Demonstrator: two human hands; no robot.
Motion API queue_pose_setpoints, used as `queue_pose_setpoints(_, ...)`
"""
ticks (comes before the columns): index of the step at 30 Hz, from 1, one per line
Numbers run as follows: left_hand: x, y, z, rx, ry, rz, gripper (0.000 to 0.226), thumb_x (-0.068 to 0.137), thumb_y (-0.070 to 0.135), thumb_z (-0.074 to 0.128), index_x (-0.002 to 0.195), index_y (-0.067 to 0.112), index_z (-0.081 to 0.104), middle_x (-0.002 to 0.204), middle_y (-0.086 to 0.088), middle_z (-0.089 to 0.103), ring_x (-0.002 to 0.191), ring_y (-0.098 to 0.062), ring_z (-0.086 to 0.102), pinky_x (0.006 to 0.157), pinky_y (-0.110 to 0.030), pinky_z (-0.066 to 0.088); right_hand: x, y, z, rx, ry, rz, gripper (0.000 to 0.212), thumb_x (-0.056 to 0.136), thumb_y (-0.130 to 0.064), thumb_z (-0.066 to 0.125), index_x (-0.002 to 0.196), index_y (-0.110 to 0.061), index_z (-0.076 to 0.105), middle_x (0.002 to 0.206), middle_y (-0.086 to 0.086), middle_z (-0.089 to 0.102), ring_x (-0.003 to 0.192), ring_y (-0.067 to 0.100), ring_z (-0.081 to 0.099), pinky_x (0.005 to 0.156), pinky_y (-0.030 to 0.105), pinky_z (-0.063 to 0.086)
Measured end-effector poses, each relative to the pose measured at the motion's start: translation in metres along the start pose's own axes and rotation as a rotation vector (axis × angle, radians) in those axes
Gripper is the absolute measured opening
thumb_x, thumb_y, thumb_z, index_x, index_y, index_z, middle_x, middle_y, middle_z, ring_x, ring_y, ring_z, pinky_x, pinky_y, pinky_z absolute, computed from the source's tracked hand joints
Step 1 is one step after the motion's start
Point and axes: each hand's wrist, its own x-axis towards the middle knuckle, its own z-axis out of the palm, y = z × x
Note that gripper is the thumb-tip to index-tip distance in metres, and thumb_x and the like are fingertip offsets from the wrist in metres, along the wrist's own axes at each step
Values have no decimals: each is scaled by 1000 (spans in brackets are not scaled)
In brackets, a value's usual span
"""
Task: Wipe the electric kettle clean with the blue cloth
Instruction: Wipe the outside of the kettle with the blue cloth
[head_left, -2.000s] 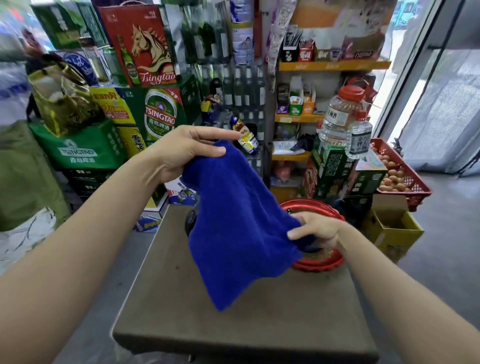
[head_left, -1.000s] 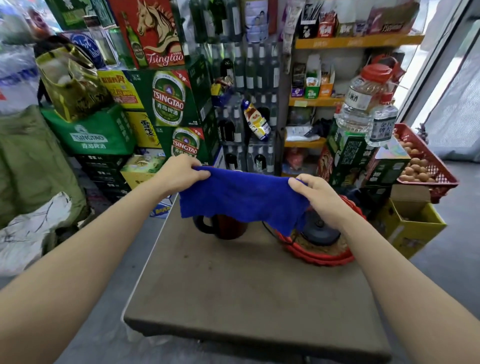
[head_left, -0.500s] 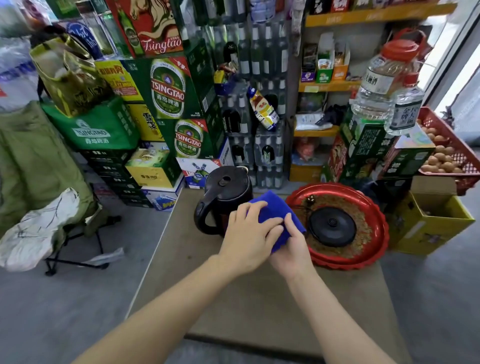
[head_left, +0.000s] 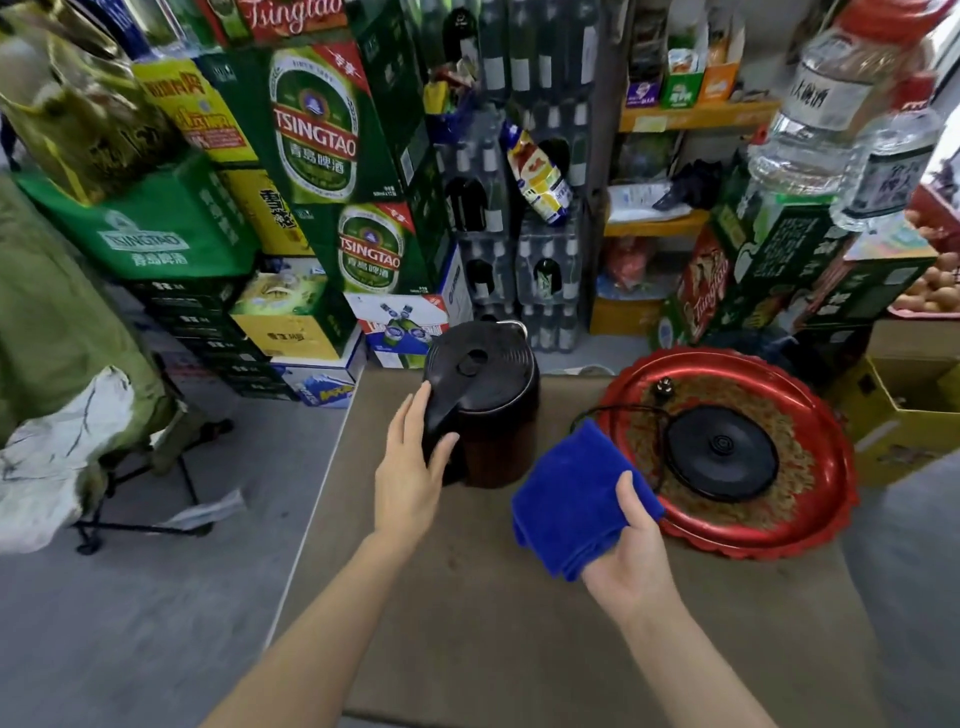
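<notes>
item: electric kettle (head_left: 485, 405), dark body, black lid, upright on the brown table (head_left: 467, 623), near its far edge. item: blue cloth (head_left: 569, 499), folded into a thick pad, held just right of the kettle and apart from it. we grip the cloth in our right hand (head_left: 631, 561), thumb laid over its top, fingers tucked beneath. our left hand (head_left: 410, 467) is spread, fingers straight, at the kettle's handle side; we cannot quite tell whether it touches. item: red tray (head_left: 826, 499), right of the kettle, carrying the black kettle base (head_left: 722, 452). beer cartons (head_left: 332, 156) stacked behind.
</notes>
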Motion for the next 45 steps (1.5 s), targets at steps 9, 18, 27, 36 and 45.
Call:
queue_pose_setpoints(9,45,29,-3,-269,224,-36,48,90,30,72,136,24,60,127,1,69,116,-14,64,104,-26,46,10,17,52,-82,28,-216,47,91,-44,54,131,-21,58,132,4,66,118,21,65,102,46,48)
queue_pose_setpoints(18,87,72,-57,-763,184,-250,28,88,28,74,116,24,72,63,-6,66,42,-20,52,48,-32,48,50,16,140,-1970,-124,-1347,57,101,-57,17,156,-39,19,167,-1,1,152,34,-14,120,60,2)
queue_pose_setpoints(27,112,127,-140,-870,179,-143,36,84,24,79,119,18,72,66,-4,64,41,-18,45,40,-26,40,18,58,92,-2090,-112,-1623,59,102,-44,39,156,-34,19,167,0,11,149,49,7,104,73,30)
queue_pose_setpoints(36,72,171,-201,-1070,203,-154,27,85,15,76,112,14,74,62,0,63,39,-14,41,38,-20,35,-40,-18,242,-1700,0,-1688,63,98,-60,38,154,-35,27,166,2,17,151,39,13,111,61,32)
queue_pose_setpoints(45,37,204,-246,-1006,178,5,25,84,16,76,108,21,77,67,0,63,43,-18,41,40,-22,34,-85,-7,232,-1588,-221,-1795,60,100,-58,31,155,-38,21,166,-2,15,151,40,13,114,60,28)
